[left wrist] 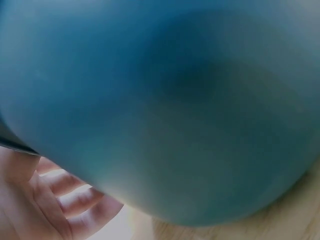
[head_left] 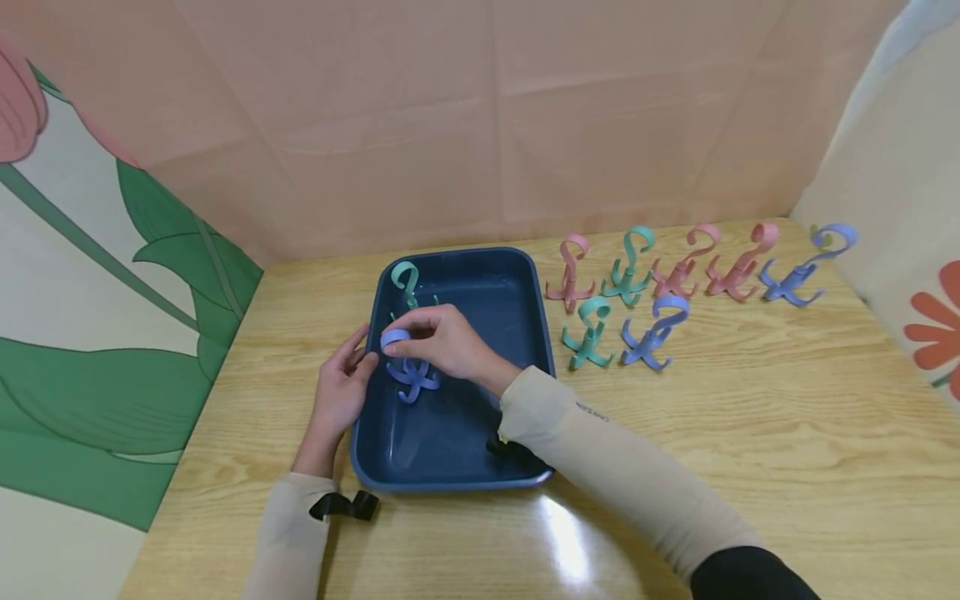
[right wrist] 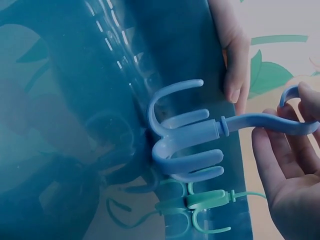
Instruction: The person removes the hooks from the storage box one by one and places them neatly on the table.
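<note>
My right hand [head_left: 447,343] pinches the curved top of a blue four-armed hook [head_left: 413,381] over the left side of a dark blue tray [head_left: 450,487]. In the right wrist view, the blue hook [right wrist: 192,132] has its prongs near the tray floor, and the fingers hold its curled end. Behind it in the tray, a green hook [head_left: 406,278] stands partly hidden by the right hand. My left hand [head_left: 344,390] touches the outside of the tray's left rim with extended fingers. In the left wrist view, the tray wall [left wrist: 175,125] hides part of that hand [left wrist: 55,205].
Right of the tray, several matching hooks stand on the wooden table [head_left: 750,450]: a pink hook [head_left: 572,275], a green hook [head_left: 590,333] and a blue hook [head_left: 654,335] among them. A peach cloth wall [head_left: 495,125] rises behind, with patterned panels at both sides.
</note>
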{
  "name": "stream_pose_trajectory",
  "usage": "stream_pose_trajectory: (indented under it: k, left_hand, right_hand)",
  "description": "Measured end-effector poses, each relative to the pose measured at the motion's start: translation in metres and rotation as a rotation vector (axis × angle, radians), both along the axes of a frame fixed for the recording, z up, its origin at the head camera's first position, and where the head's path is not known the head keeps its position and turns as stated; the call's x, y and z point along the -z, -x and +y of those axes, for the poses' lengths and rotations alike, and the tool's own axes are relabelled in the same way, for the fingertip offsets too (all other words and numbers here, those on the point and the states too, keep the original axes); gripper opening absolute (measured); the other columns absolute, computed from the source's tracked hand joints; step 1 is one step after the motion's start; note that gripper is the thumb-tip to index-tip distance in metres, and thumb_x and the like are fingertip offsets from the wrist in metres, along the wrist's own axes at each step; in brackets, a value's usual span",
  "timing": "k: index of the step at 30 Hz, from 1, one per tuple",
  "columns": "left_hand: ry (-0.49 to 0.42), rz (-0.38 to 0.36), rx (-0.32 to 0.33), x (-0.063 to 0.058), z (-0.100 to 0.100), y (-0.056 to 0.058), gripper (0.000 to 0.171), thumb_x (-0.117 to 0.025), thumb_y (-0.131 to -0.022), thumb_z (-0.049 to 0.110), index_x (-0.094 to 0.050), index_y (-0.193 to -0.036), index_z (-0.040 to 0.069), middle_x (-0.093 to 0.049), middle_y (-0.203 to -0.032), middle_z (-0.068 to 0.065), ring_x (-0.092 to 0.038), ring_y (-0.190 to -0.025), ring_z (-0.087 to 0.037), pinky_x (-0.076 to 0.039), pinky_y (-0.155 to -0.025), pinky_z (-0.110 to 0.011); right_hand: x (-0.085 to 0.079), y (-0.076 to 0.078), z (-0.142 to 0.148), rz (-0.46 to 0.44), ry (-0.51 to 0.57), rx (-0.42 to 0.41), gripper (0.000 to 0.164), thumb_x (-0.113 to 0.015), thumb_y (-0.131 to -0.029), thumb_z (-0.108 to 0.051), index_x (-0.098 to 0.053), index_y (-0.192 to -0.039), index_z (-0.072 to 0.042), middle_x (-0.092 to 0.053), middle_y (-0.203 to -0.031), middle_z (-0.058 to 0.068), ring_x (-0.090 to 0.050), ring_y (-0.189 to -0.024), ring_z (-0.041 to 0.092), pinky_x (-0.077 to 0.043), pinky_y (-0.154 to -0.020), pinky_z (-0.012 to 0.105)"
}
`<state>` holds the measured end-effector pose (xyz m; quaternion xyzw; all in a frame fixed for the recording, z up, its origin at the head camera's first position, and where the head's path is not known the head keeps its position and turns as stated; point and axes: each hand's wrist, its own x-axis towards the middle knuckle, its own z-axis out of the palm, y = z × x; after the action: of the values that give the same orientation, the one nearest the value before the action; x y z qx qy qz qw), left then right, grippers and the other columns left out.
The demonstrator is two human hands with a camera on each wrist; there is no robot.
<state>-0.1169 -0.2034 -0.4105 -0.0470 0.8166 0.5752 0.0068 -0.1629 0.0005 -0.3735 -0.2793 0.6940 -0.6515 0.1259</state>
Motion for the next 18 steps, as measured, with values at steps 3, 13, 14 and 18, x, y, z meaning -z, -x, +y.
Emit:
stream_pose_trajectory:
  k: [3,13,14,18]
  left_hand:
    - [0.001,-0.004,-0.002,0.0,0.0,-0.001,0.049,-0.049,-0.107,0.019,-0.041,-0.155,0.022,-0.055,-0.143,-0.016,-0.056,-0.128,-0.03,-0.043,-0.106,-0.05]
    - [-0.011,-0.006,0.008,-0.004,0.001,-0.002,0.049,-0.049,-0.107,0.021,-0.041,-0.155,0.024,-0.055,-0.143,-0.015,-0.057,-0.126,-0.03,-0.043,-0.106,-0.05]
    - [-0.012,-0.008,0.009,-0.004,0.001,-0.002,0.049,-0.049,-0.107,0.021,-0.041,-0.155,0.024,-0.056,-0.143,-0.015,-0.058,-0.126,-0.031,-0.044,-0.106,-0.05]
    - [-0.017,-0.01,0.012,-0.003,0.001,-0.002,0.049,-0.049,-0.107,0.021,-0.041,-0.155,0.025,-0.057,-0.142,-0.016,-0.06,-0.123,-0.032,-0.046,-0.103,-0.051]
  right_hand:
    - [-0.001,0.0,0.001,0.003,-0.001,0.012,0.02,-0.076,-0.091,-0.014,-0.076,-0.11,-0.005,-0.074,-0.099,0.003,-0.07,-0.086,0.02,-0.058,-0.082,0.034]
    - [-0.01,-0.001,0.003,0.022,-0.021,0.026,0.022,-0.077,-0.09,-0.015,-0.076,-0.11,-0.006,-0.073,-0.099,0.003,-0.068,-0.084,0.02,-0.058,-0.078,0.033]
    - [-0.011,-0.001,0.003,0.024,-0.024,0.028,0.022,-0.077,-0.09,-0.015,-0.076,-0.11,-0.006,-0.073,-0.099,0.003,-0.068,-0.084,0.02,-0.058,-0.078,0.033]
    - [-0.014,-0.002,0.006,0.027,-0.038,0.036,0.022,-0.078,-0.09,-0.016,-0.076,-0.11,-0.007,-0.073,-0.099,0.002,-0.068,-0.084,0.02,-0.058,-0.077,0.032]
